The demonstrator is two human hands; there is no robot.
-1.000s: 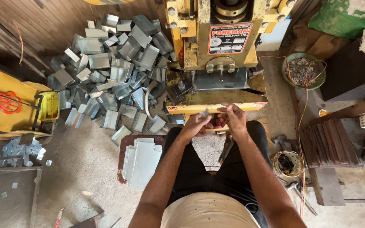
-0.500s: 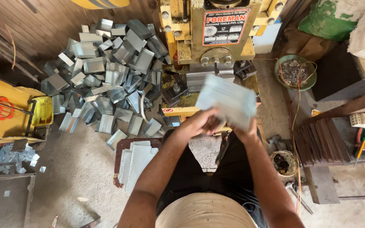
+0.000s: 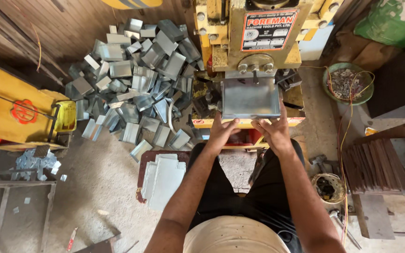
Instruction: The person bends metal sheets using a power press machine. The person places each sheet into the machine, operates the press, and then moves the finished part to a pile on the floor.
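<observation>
Hands, left hand (image 3: 222, 132) and right hand (image 3: 272, 132), fingers closed on metal sheet (image 3: 251, 99), green bowl (image 3: 328, 86) holding scrap bits (image 3: 345, 83)

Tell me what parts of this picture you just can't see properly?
- Head view: the press machine is cut off by the top edge.
- The metal sheet hides the press bed beneath it.
- Bits in the green bowl are too small to identify.
- The left hand and right hand cover the sheet's near edge.
</observation>
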